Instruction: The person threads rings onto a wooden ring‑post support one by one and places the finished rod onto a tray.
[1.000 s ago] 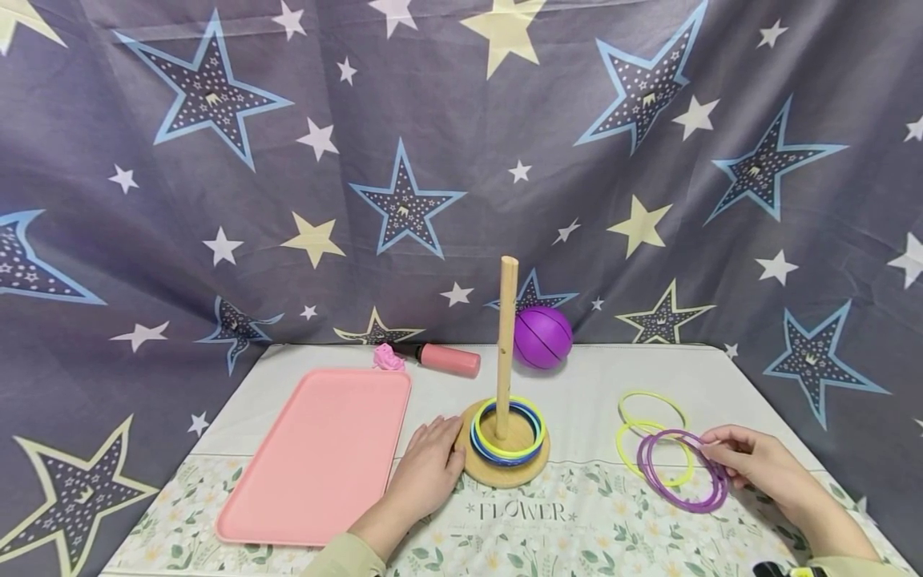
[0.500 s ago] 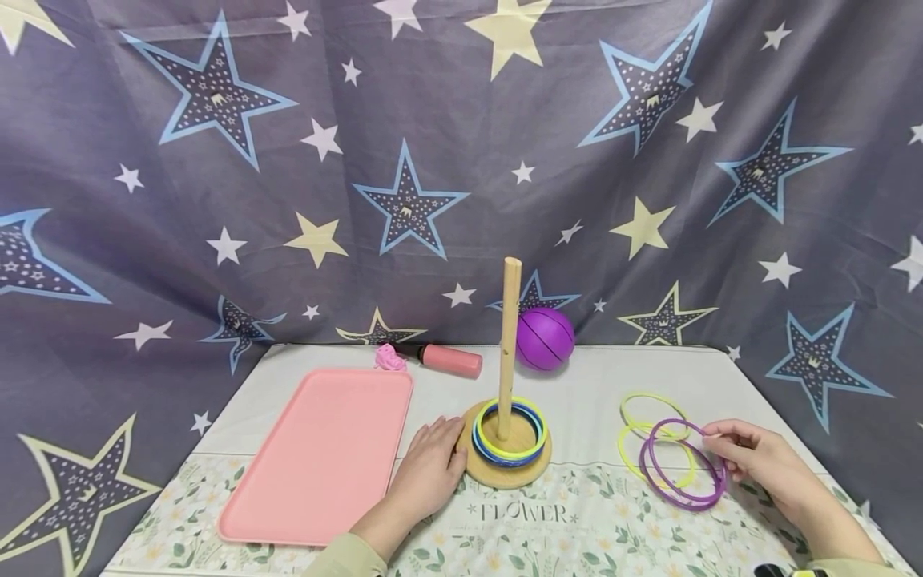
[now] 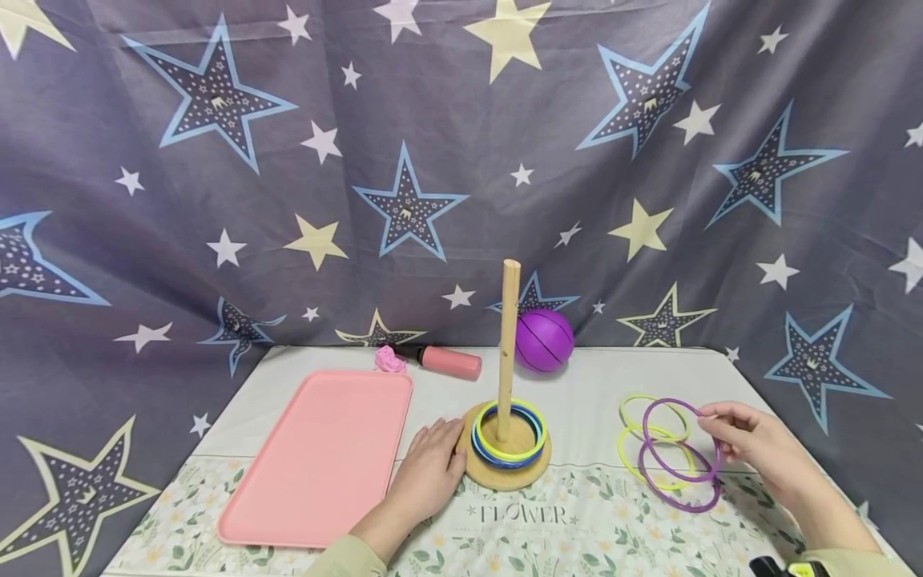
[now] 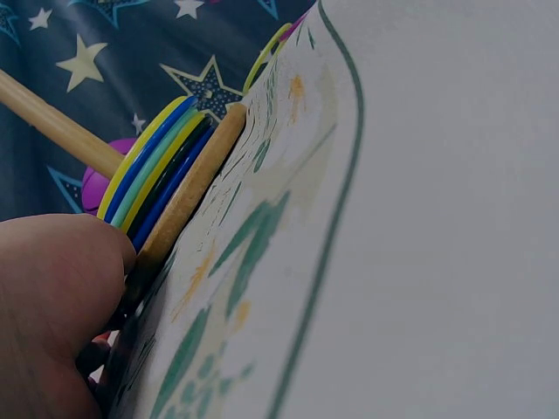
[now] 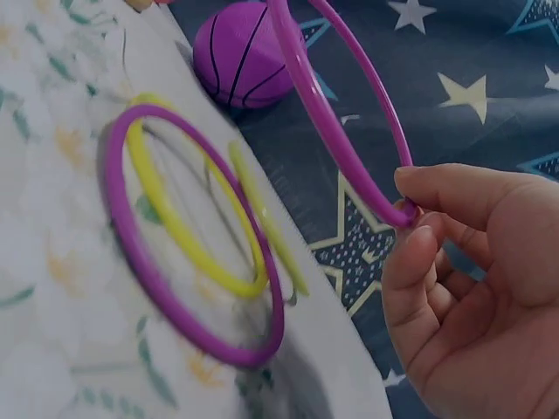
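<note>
My right hand (image 3: pixel 757 449) pinches the edge of a purple ring (image 5: pixel 327 113) between thumb and fingers and holds it raised and tilted. Below it a second purple ring (image 5: pixel 194 336) lies on the table, overlapping a yellow ring (image 5: pixel 175 223). Another yellow ring (image 3: pixel 644 395) lies just behind these. A wooden peg (image 3: pixel 509 336) rises from a round wooden base (image 3: pixel 505 479) at the table's middle. Stacked around its foot are several rings (image 4: pixel 144 166) in yellow, blue, light green and dark colours. My left hand (image 3: pixel 427 469) rests flat on the table, fingertips at the base's left edge.
A pink tray (image 3: pixel 317 457) lies left of the left hand. At the back are a pink crumpled item (image 3: pixel 390 359), a pink hand pump (image 3: pixel 450 362) and a purple ball (image 3: pixel 545 340) behind the peg. A starry curtain (image 3: pixel 433 160) hangs along the table's far edge.
My right hand has risen, lifting one purple ring up and apart from the other, which stays on the table. The left hand stays at the base.
</note>
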Available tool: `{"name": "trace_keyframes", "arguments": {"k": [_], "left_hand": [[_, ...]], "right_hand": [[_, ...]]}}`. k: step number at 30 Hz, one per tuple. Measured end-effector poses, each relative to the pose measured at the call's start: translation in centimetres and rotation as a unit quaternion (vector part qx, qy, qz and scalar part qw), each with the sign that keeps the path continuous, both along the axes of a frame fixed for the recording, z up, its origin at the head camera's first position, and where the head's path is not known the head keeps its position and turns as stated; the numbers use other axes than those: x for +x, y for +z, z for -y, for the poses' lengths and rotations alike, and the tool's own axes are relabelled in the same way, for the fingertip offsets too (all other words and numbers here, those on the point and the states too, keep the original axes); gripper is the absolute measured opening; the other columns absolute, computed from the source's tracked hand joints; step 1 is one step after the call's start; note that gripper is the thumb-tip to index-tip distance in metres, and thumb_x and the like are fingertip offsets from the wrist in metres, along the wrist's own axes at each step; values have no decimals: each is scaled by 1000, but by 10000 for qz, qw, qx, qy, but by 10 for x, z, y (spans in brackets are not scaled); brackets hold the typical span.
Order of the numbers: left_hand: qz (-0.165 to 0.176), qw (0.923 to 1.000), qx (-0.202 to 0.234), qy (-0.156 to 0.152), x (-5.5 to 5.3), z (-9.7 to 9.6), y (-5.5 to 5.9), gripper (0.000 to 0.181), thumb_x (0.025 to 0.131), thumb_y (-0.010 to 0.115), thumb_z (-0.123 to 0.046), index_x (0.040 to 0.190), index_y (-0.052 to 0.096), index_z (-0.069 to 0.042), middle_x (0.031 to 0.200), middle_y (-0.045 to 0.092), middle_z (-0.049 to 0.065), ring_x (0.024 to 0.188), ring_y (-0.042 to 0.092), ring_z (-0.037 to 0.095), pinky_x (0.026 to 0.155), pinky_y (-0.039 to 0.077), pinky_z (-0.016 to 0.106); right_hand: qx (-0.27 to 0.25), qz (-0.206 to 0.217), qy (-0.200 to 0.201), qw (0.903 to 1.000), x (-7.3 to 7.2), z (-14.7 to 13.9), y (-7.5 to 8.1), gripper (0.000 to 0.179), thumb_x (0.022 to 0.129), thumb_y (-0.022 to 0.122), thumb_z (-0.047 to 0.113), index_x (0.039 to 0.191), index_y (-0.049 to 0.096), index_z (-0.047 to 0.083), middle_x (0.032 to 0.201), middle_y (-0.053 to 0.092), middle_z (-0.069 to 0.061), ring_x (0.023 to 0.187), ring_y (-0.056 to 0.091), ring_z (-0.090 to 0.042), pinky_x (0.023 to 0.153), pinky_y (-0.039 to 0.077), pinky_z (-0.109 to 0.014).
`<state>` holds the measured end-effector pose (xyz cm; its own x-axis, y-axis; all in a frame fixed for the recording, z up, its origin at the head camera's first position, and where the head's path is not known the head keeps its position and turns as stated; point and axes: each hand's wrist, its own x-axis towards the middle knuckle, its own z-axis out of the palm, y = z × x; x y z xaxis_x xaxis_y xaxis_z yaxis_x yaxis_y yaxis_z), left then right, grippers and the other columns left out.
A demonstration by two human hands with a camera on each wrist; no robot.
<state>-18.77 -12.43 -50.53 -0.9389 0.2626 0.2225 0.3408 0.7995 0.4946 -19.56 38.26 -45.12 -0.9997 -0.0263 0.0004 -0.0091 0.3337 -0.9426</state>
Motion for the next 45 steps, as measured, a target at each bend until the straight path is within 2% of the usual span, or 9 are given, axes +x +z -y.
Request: {"name": "trace_keyframes", "arguments": {"k": [11, 23, 34, 45], "left_hand": [[-15, 10000, -23, 19, -1, 0, -2, 51, 115, 56, -20, 159, 53, 5, 163, 55, 20, 158, 42, 41, 133, 23, 61], [-1, 10000, -9, -22, -1, 0, -3, 51, 115, 56, -20, 159, 53, 5, 163, 55, 21, 158, 42, 42, 133, 23, 62], [-50, 10000, -4, -14, -1, 0, -4, 51, 114, 56, -19, 159, 53, 5, 162, 56, 20, 158, 42, 42, 133, 23, 62], [-98, 9999, -35, 18, -2, 0, -4, 51, 114, 57, -20, 158, 54, 5, 162, 56, 20, 158, 43, 42, 133, 23, 62]], "right_hand": [[246, -845, 116, 9961, -3, 27, 39, 14, 110, 72, 18, 121, 78, 12, 83, 65, 2, 68, 61, -18, 62, 52, -30], [106, -1328, 374, 9904, -10, 69, 83, 19, 109, 74, 20, 125, 76, 9, 85, 67, 1, 69, 61, -19, 64, 54, -31], [-682, -1541, 668, 9834, -24, 104, 119, 13, 106, 77, 11, 118, 78, 8, 86, 70, -1, 68, 60, -15, 60, 54, -26], [-935, -1825, 784, 9756, -29, 134, 154, 12, 104, 78, 10, 116, 79, 9, 86, 71, -2, 68, 62, -15, 61, 57, -24]]}}
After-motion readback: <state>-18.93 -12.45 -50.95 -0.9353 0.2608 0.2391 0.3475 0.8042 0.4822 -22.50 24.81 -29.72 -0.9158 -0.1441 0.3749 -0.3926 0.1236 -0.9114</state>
